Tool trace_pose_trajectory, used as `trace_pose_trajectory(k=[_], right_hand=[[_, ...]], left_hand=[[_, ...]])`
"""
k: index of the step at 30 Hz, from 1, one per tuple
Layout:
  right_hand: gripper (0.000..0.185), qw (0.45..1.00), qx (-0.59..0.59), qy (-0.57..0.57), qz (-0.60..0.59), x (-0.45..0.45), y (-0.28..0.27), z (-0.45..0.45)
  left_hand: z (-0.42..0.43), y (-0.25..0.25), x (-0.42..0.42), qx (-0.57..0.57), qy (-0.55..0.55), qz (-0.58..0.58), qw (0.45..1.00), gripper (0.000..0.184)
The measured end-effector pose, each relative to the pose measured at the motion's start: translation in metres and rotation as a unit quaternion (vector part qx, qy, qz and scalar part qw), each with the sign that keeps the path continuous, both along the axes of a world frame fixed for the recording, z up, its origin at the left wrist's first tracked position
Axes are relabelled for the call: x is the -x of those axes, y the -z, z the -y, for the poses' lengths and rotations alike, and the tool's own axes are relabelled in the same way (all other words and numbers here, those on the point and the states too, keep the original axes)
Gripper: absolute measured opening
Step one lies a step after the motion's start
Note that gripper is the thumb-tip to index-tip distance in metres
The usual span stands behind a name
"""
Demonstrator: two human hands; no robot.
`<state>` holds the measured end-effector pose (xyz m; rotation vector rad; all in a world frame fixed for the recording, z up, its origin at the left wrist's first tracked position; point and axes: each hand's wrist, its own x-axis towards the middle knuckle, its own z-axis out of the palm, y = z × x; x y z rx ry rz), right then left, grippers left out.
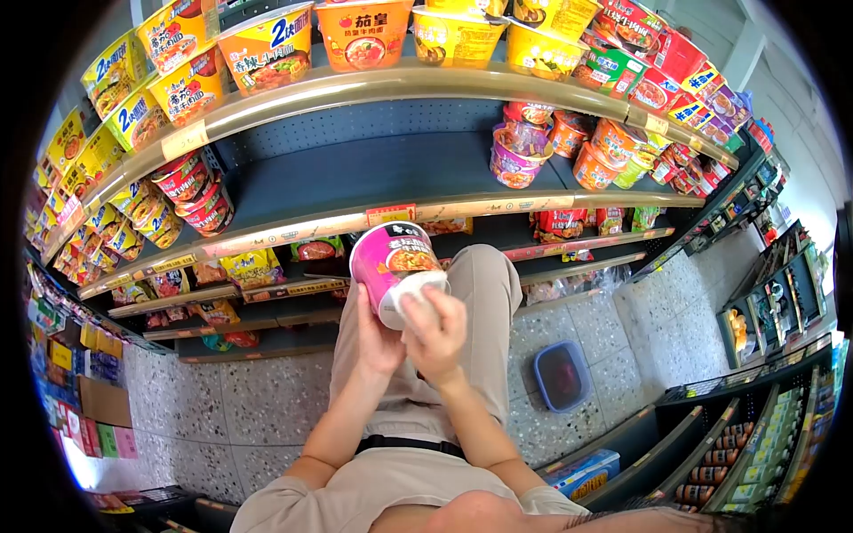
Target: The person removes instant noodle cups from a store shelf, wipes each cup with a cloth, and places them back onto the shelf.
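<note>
A pink and white instant noodle tub [391,258] with a picture of noodles on its side is held tilted above my lap. My left hand [377,338] is closed around its lower left side, supporting it. In the fingers of my right hand [435,330] is a crumpled white cloth [421,286], pressed against the tub's lower right side; whether it is fabric or tissue I cannot tell. Just beyond the tub runs the front edge of a dark shelf [355,173].
Stacked noodle tubs [520,153] stand on the shelf's right, with more tubs [204,206] at its left. Bright noodle tubs [364,35] line the shelf above. A blue plastic basin [562,377] sits on the tiled floor to my right. Another shelving unit [702,435] stands behind on the right.
</note>
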<state>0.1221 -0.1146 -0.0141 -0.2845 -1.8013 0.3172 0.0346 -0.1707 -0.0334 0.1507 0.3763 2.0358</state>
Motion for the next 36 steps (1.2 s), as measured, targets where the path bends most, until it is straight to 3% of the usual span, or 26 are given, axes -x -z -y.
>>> trace_pose_trajectory(k=[2,7,10,13,16,19,23,27,31,34,36], right_hand=[[0.041,1.000,-0.013,-0.009,0.004,0.007,0.003,0.010],[0.039,0.997,-0.027,-0.053,0.049,0.007,0.001,0.018],[0.038,0.990,-0.031,-0.103,0.089,0.000,0.002,0.012],[0.037,0.991,-0.026,-0.070,0.110,-0.007,0.006,0.000],[0.035,0.985,0.025,0.077,0.149,-0.014,0.012,-0.019],[0.037,0.975,0.110,0.161,0.109,-0.024,0.020,-0.048],[0.026,0.954,0.299,0.018,-0.004,-0.028,0.023,-0.056],[0.023,0.884,0.426,-0.179,-0.073,-0.018,0.008,-0.044],[0.027,0.843,0.459,-0.277,-0.033,-0.007,0.001,-0.054],[0.032,0.758,0.554,-0.339,0.058,-0.005,-0.009,-0.069],[0.037,0.747,0.540,-0.376,0.093,0.004,-0.017,-0.079]], left_hand=[[0.000,0.005,-0.002,0.047,-0.044,-0.031,0.997,0.071],[0.007,0.013,0.016,0.027,0.000,-0.011,1.000,0.066],[0.008,-0.004,0.016,0.040,-0.064,-0.015,0.997,0.068],[0.012,-0.010,0.022,-0.036,-0.027,-0.005,0.999,0.074],[0.014,-0.014,0.029,-0.071,-0.012,0.030,0.997,0.078],[0.020,-0.012,0.038,-0.080,-0.011,0.006,0.997,0.081],[0.025,-0.003,0.040,-0.070,-0.011,-0.089,0.994,0.074],[0.027,0.023,0.046,-0.062,-0.001,-0.162,0.985,0.070],[0.034,0.024,0.053,0.003,0.021,-0.202,0.979,0.089],[0.041,0.026,0.071,0.010,0.032,-0.281,0.959,0.093],[0.041,0.028,0.082,0.024,0.010,-0.281,0.959,0.101]])
